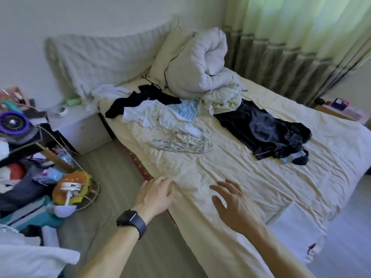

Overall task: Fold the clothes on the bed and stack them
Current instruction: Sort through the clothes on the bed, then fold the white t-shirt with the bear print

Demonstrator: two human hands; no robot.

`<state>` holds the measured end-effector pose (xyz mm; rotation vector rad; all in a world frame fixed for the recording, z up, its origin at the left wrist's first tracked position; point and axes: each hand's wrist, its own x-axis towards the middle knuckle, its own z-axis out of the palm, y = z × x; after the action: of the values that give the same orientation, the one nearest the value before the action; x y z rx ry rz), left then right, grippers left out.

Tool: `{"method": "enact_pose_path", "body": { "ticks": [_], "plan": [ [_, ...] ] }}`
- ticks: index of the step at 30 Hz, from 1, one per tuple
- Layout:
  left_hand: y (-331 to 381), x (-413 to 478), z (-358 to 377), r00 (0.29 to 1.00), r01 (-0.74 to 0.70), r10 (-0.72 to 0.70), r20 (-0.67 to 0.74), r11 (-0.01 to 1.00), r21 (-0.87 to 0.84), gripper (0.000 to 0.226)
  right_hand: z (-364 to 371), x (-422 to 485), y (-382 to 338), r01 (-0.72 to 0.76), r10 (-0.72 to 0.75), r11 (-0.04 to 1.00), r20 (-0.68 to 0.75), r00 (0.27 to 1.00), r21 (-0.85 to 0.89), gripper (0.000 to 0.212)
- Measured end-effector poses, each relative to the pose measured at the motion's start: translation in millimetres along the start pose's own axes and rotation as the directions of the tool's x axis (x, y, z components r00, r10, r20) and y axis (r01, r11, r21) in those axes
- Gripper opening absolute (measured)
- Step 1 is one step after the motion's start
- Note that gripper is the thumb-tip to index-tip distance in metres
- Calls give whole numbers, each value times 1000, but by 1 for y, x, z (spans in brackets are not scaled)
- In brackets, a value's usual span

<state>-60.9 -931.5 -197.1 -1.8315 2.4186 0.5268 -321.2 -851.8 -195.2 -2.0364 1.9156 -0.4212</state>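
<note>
A bed with a pale yellow sheet fills the middle. On it lie loose clothes: a white and pale striped garment, a light blue piece, a black garment at the far left, and a dark navy satin garment on the right. My left hand, with a black watch on the wrist, rests on the sheet at the bed's near left edge. Fingers spread, my right hand hovers just above the sheet beside it. Neither holds anything.
A rolled white duvet and crumpled cream bedding sit at the head of the bed. A cluttered shelf with a purple fan and a burger-shaped toy stands at the left. Green curtains hang behind. Grey floor runs along the bed's left side.
</note>
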Motion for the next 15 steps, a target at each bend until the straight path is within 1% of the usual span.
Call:
{"method": "enact_pose_path", "body": {
  "ticks": [4,6,10,15],
  "plan": [
    [-56,-9,-71,984,29,-31,-176,999,-14,45,-22,48,-57,90,-90,996,-63,994,2,41],
    [-78,-6,-102,974,27,-31,-225,999,-20,45,-29,73,-78,117,-117,993,-86,989,0,41],
    [-113,20,-157,963,15,-15,-271,1000,-4,44,-39,124,-108,149,-147,989,-142,979,0,39],
    [-153,81,-198,965,-5,9,-262,1000,16,43,-35,191,-124,146,-138,989,-210,968,26,40]
  ]
}}
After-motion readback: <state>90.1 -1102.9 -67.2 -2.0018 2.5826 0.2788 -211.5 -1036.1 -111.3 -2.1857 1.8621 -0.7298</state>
